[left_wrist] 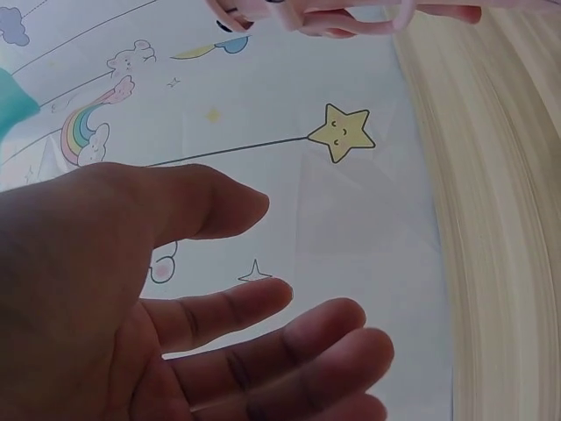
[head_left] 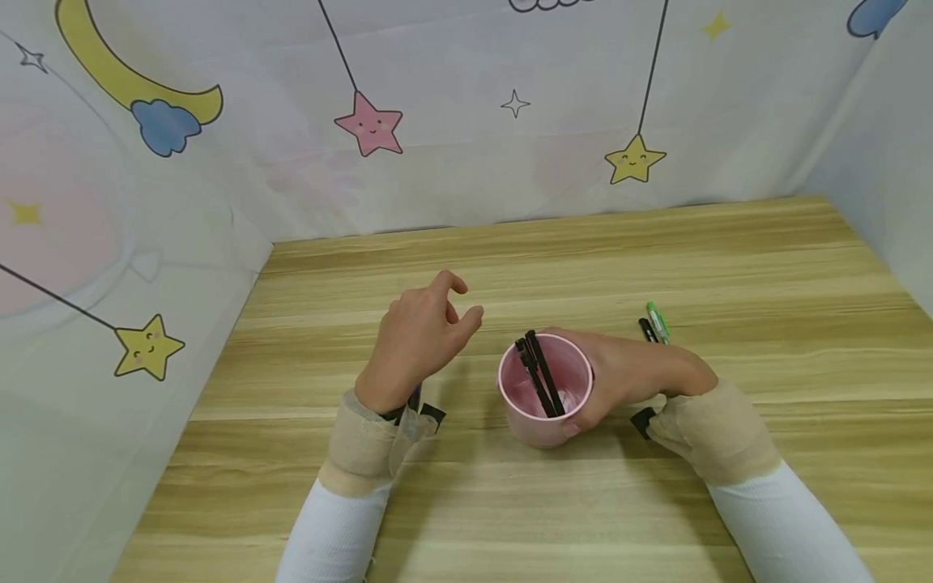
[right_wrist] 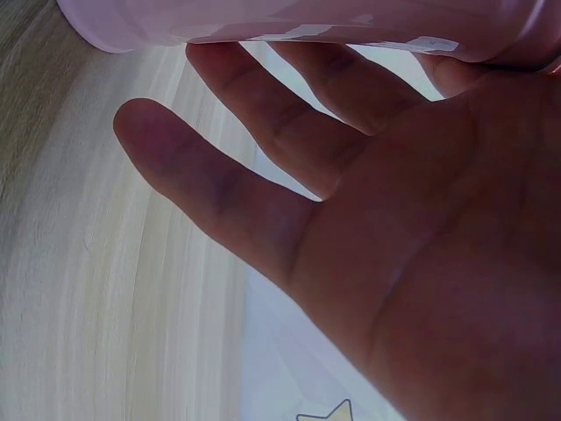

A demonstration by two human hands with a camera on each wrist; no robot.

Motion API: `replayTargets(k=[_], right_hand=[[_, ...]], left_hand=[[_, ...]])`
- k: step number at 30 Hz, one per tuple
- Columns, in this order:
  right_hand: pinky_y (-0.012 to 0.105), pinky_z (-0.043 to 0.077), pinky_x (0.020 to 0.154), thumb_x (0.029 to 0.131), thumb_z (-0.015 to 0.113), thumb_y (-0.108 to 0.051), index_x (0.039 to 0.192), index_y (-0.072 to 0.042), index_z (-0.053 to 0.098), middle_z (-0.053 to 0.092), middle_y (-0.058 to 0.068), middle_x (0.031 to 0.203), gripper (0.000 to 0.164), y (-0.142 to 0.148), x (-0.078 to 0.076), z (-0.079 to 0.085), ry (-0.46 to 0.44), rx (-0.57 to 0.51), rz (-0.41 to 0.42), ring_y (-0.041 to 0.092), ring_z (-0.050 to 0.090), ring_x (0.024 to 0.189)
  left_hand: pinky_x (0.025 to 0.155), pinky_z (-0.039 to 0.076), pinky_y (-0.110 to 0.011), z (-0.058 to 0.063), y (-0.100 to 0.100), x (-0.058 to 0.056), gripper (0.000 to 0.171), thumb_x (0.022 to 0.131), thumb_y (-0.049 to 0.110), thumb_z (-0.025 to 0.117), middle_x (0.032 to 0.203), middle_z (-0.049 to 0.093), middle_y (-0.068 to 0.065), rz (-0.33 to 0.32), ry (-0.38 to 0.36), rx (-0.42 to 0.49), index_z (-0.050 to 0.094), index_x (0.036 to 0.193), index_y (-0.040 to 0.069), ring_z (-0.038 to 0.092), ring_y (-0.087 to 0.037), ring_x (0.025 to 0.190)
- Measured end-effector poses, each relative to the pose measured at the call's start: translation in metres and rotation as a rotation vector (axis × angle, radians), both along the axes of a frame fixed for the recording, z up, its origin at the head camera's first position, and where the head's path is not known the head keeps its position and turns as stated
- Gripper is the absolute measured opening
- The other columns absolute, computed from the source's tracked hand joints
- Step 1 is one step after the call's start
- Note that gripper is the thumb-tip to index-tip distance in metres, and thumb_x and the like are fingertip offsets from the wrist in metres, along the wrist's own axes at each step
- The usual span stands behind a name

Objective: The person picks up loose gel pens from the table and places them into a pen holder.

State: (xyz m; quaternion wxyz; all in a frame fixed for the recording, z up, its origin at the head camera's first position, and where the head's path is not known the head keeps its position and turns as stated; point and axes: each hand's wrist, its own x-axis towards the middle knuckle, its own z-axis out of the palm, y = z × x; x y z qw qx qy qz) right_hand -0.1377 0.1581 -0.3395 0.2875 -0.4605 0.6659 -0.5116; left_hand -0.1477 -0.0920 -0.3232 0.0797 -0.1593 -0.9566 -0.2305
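Note:
A pink cup point(head_left: 539, 433) stands near the middle of the wooden table, and two black pens point(head_left: 543, 376) lean inside it. My right hand point(head_left: 619, 372) grips the cup from its right side, the thumb in front and the other fingers behind. In the right wrist view, some fingertips touch the cup's pink wall point(right_wrist: 307, 22), while one finger sticks out apart from it. To the left of the cup, my left hand point(head_left: 419, 336) hovers with loosely bent fingers and nothing between them. The left wrist view also shows this bare hand point(left_wrist: 219, 333).
Beyond my right wrist lie a green-capped pen point(head_left: 658, 321) and a black pen point(head_left: 647, 329), both partly hidden by the hand. A printed cloth point(head_left: 474, 162) with stars and a moon hangs behind the wooden table point(head_left: 350, 275) and along its sides.

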Motion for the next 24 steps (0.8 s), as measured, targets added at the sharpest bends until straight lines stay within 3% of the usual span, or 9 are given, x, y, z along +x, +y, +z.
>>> replayTargets(k=[24], right_hand=[[0.053, 0.04, 0.093, 0.065, 0.08, -0.012, 0.126, -0.013, 0.045, 0.056, 0.007, 0.116, 0.071, 0.0001, 0.0008, 0.0009, -0.043, -0.015, 0.011, 0.027, 0.05, 0.105]], left_hand=[[0.041, 0.043, -0.031, -0.0038, -0.0031, -0.0013, 0.039, 0.085, 0.037, 0.054, 0.065, 0.056, 0.004, 0.035, -0.065, -0.047, 0.053, 0.115, 0.012, 0.048, -0.011, 0.046]])
